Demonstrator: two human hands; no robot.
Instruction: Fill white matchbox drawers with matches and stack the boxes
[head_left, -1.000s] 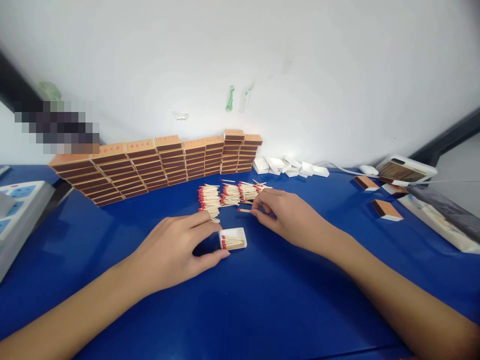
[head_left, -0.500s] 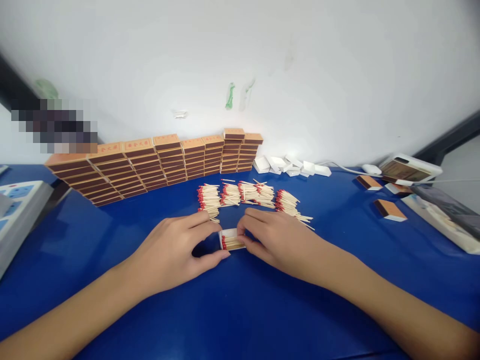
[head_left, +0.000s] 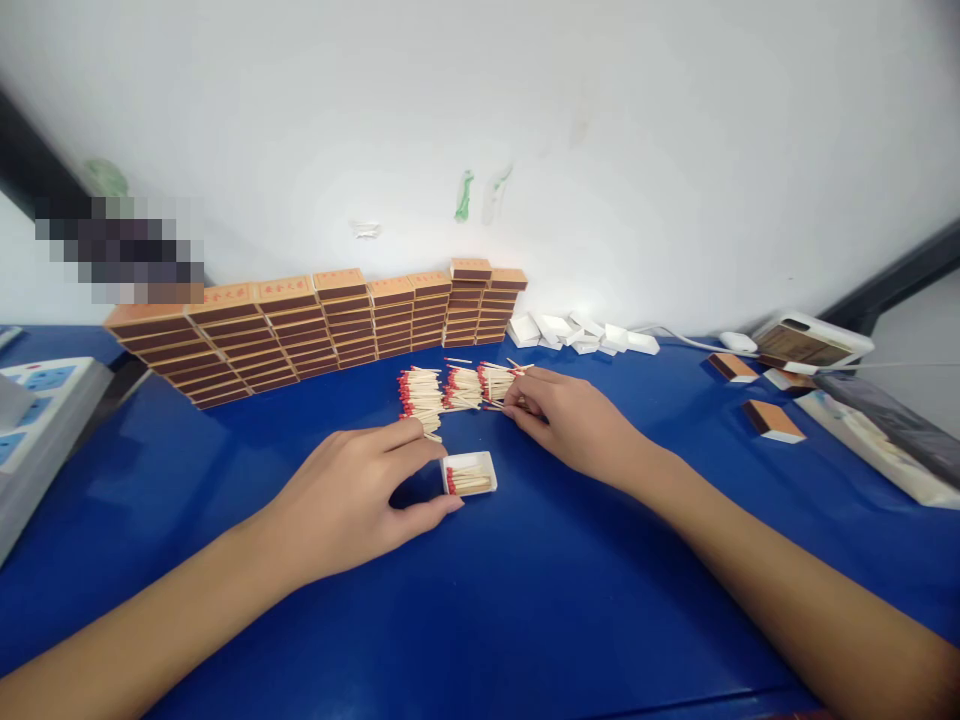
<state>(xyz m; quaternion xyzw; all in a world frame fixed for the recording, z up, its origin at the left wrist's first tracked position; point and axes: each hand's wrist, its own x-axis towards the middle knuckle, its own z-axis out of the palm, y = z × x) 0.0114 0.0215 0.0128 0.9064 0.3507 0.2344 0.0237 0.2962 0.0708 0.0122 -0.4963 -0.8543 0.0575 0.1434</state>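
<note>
A small white matchbox tray [head_left: 469, 473], partly filled with red-tipped matches, lies on the blue table [head_left: 480, 600]. My left hand [head_left: 352, 500] grips the tray's left end between thumb and forefinger. My right hand [head_left: 571, 420] is farther back at the row of loose match piles [head_left: 450, 388]. Its fingers are pinched together on matches at the right end of the row, covering the piles there.
Stacks of orange matchboxes [head_left: 315, 325] line the wall. Empty white trays [head_left: 581, 332] lie to their right. Loose matchboxes [head_left: 772, 420], a phone [head_left: 814, 342] and a cable sit at far right. A power strip [head_left: 37, 410] is at the left edge.
My right hand left the tray, where it was half a second ago, and went back to the match piles. My left hand kept its hold on the tray.
</note>
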